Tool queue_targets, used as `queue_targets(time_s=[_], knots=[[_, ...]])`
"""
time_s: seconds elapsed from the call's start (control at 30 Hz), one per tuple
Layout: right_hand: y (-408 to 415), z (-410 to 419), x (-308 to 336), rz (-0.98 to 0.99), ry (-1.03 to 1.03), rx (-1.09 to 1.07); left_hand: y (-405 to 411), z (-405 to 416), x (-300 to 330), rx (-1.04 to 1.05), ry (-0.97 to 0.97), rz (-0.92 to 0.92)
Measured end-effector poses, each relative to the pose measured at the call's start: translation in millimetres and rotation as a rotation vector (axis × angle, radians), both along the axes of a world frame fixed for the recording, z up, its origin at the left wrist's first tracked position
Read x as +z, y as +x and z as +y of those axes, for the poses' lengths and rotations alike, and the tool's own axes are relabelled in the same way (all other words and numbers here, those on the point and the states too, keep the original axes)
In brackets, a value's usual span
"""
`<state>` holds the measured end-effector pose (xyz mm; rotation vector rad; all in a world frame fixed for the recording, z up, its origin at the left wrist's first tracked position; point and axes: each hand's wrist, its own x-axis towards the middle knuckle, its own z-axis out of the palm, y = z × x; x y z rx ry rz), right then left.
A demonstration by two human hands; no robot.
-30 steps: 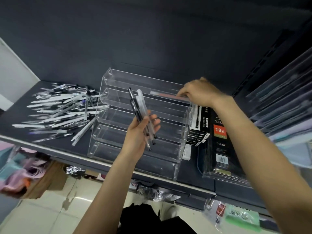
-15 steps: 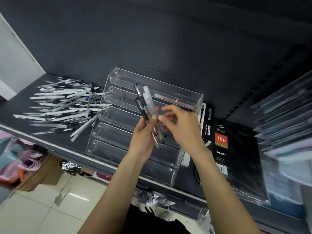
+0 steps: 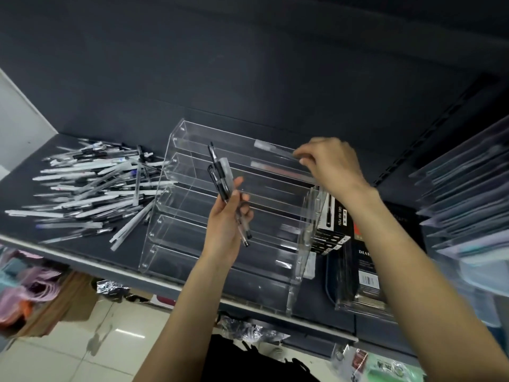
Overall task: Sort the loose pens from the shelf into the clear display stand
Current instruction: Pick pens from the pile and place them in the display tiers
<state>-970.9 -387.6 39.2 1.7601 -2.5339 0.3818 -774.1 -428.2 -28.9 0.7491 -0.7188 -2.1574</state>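
Reading "GEL INK PEN", a black box [image 3: 334,216] stands beside the clear display stand [image 3: 192,205].

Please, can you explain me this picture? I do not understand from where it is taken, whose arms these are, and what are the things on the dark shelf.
There is no machine here. A person wears a camera on the head, so you look down along their own two arms.

The left hand grips a small bundle of pens. The right hand holds a single pen at the top tier of the clear display stand; another pen lies one tier lower.

On the shelf, left of the stand, lies a pile of loose pens. To the right stand boxed gel pens and a diary pack.
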Motion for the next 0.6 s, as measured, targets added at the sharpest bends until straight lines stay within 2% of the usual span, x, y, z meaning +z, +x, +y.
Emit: queue_targets(time_s=[0.07, 0.27, 0.43, 0.6], knots=[[-3.6, -10.3, -2.4, 0.003, 0.074, 0.024, 1.1, -2.4, -2.9, -0.008, 0.017, 0.007], [-9.3, -15.4, -3.4, -0.08, 0.132, 0.016, 4.6, -8.1, -5.2, -0.027, 0.016, 0.015], [-10.2, -12.1, 1.0, -0.049, 0.21, 0.025, 4.1, -10.7, -3.0, -0.014, 0.019, -0.062], [-8.0, -9.0, -3.3, 0.001, 0.183, -0.049, 1.4, -10.4, 3.1, -0.016, 0.062, -0.006]])
